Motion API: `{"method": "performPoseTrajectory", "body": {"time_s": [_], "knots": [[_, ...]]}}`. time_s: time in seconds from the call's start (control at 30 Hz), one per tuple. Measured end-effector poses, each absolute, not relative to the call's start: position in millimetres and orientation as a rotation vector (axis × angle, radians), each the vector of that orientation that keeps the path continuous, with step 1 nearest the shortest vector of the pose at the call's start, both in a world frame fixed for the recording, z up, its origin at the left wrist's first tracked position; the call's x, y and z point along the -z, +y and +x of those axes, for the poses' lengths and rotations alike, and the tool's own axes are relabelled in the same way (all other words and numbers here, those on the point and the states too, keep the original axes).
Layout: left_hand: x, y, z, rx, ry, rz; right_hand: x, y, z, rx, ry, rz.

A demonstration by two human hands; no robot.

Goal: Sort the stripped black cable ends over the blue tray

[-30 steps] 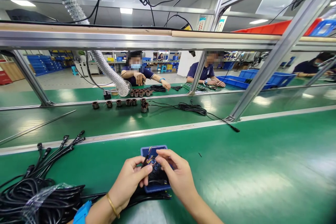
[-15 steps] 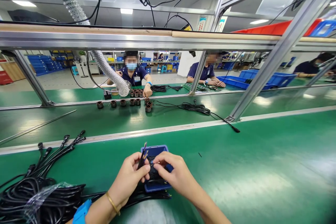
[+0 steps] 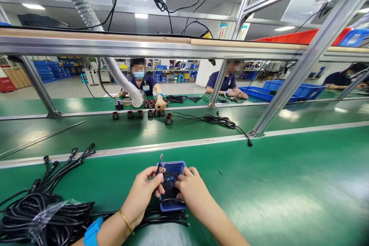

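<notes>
Head view: our R hand (image 3: 191, 188) has just dropped from near the wire tips into the blue bin (image 3: 173, 206), so L and R are now apart. Our L hand (image 3: 145, 190) pinches a few black cable ends (image 3: 158, 168) b/w thumb and fingers, coloured tips up, just over the bin's L side. R fingers are bent down at the dark pile (image 3: 170, 180) inside; can't tell if they grip anything. For the work in hand, we judge that L keeps the ends steady w/o R's help, and R is free to pick or drop bits.

Edges: bin walls stand round R fingertips, esp. the R wall, so straight up looks the safest way out. More cable ends (image 3: 173, 221) poke out along the bin's near side, under our wrists' span. Big cable bundle (image 3: 43, 219) sits by our L forearm, a likely snag. Metal strip (image 3: 129, 149) runs beyond the bin. More room on our R, over the green bench (image 3: 273, 184), w/ one small dark snippet (image 3: 220, 172) near the bin. Across, a co-worker's hand (image 3: 160, 103) is at the copper-wound rings (image 3: 140, 113), well apart from ours.
</notes>
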State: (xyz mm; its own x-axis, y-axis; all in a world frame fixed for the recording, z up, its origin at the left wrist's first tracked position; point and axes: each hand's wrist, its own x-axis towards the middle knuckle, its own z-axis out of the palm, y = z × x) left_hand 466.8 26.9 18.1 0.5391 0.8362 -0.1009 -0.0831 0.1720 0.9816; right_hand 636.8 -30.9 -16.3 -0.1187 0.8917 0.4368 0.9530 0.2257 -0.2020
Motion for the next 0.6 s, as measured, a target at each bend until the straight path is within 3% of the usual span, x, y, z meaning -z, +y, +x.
{"method": "performPoseTrajectory", "body": {"time_s": [0.27, 0.6], "knots": [[-21.2, 22.5, 467.1, -0.666, 0.756, 1.253, 5.6, -28.0, 638.8, 0.119, -1.931, -1.659], [-17.0, 21.6, 464.7, -0.635, 0.791, 1.316, -5.2, -38.2, 619.7, -0.465, -1.293, -1.354]]}}
